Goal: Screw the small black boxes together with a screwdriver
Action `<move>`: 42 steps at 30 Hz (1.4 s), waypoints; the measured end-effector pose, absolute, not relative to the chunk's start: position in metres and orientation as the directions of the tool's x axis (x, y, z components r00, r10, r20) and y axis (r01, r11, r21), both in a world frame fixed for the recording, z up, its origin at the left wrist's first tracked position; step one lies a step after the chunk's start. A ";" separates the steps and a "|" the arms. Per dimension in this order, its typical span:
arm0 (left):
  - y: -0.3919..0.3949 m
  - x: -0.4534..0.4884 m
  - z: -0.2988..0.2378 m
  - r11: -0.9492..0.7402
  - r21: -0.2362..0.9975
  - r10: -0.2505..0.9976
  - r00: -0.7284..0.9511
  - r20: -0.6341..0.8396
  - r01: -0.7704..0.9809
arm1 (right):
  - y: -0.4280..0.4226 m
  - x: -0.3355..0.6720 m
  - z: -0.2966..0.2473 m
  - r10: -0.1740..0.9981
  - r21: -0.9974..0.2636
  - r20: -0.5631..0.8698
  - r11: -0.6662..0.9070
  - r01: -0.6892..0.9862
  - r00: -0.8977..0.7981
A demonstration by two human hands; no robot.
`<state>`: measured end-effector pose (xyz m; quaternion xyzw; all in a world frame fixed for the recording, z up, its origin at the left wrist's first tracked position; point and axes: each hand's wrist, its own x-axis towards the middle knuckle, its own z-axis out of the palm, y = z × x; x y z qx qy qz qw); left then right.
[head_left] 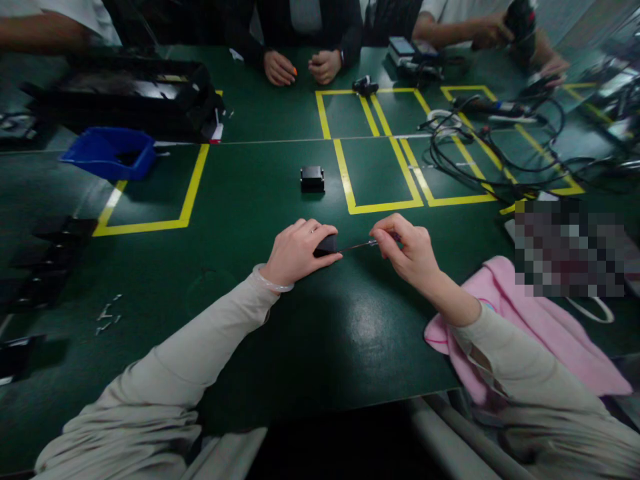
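In the head view, my left hand [299, 249] is closed around a small black box-shaped part [326, 246] on the green table, thumb along its near side. My right hand [407, 250] grips a screwdriver [361, 245] by its handle, mostly hidden in the fingers. The thin metal shaft lies nearly level, pointing left, and its tip meets the right side of the black part. Just beyond my hands sits another small black part [313, 179] with shiny metal bits at its sides.
A blue bin [111, 152] and large black trays [135, 93] stand at the left. Several small screws [106, 319] lie near my left forearm. Coiled black cables [500, 160] spread on the right, beyond a pink cloth [530, 333]. Across the table rest a person's hands [325, 67].
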<state>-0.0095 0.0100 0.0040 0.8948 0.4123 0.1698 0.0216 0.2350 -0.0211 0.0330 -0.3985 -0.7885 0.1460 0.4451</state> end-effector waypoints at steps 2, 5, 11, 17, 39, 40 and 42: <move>0.010 -0.010 0.004 -0.658 0.174 0.745 0.602 0.286 0.732 | -0.021 0.235 0.033 0.761 -0.586 0.582 0.637 0.501 -0.287; 0.010 -0.009 0.003 -0.658 0.174 0.746 0.603 0.283 0.732 | -0.022 0.234 0.033 0.761 -0.581 0.587 0.635 0.509 -0.279; 0.010 -0.010 0.004 -0.659 0.174 0.745 0.604 0.284 0.731 | -0.022 0.235 0.034 0.746 -0.567 0.593 0.654 0.501 -0.303; 0.010 -0.010 0.004 -0.658 0.178 0.746 0.602 0.284 0.731 | -0.023 0.235 0.034 0.750 -0.565 0.591 0.648 0.511 -0.298; 0.010 -0.009 0.005 -0.649 0.197 0.756 0.594 0.274 0.735 | -0.022 0.236 0.035 0.765 -0.599 0.567 0.638 0.484 -0.306; 0.010 -0.009 0.005 -0.650 0.195 0.755 0.594 0.276 0.735 | -0.023 0.236 0.035 0.763 -0.597 0.568 0.640 0.485 -0.308; 0.010 -0.009 0.005 -0.650 0.190 0.754 0.594 0.280 0.736 | -0.023 0.236 0.035 0.769 -0.602 0.556 0.634 0.485 -0.316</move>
